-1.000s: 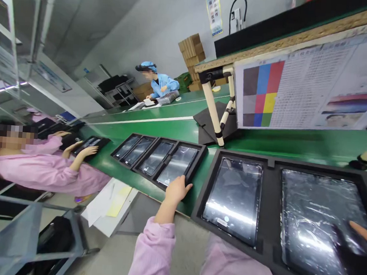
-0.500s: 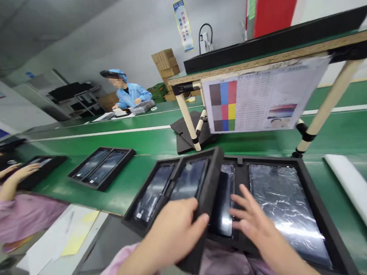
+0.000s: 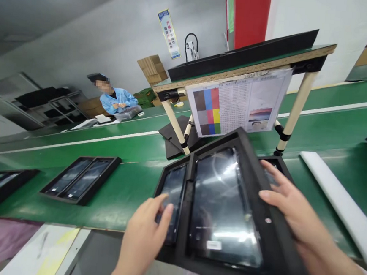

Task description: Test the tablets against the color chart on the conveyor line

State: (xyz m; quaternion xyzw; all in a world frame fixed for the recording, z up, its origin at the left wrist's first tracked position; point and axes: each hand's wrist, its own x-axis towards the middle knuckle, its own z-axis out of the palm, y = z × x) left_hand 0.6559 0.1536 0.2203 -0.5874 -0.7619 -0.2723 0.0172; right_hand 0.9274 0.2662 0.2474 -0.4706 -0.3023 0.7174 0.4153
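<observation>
A black foam tray [image 3: 181,249] is held up at a tilt in front of me, with two compartments. Its right compartment holds a glossy dark screen panel [image 3: 219,199] with a small white label near the bottom. In the left compartment lies another dark panel [image 3: 177,183], partly covered by my left hand [image 3: 146,228]. That hand is open, thumb and forefinger apart over the panel; I cannot tell whether they touch it. My right hand [image 3: 295,214] grips the tray's right edge, thumb on top and fingers beyond the rim. Behind it shows the corner of a second tray [image 3: 283,164].
Two more black trays with panels, one nearer [image 3: 80,178] and one farther left [image 3: 1,186], rest on the green bench [image 3: 129,184]. A pipe-legged stand [image 3: 295,108] rises beyond. A white bar [image 3: 337,200] lies at right. A person in blue [image 3: 118,100] sits across.
The held tray has swung rightward over the second tray and faces me more. My right hand has taken its right edge; my left hand has left that edge for the left compartment.
</observation>
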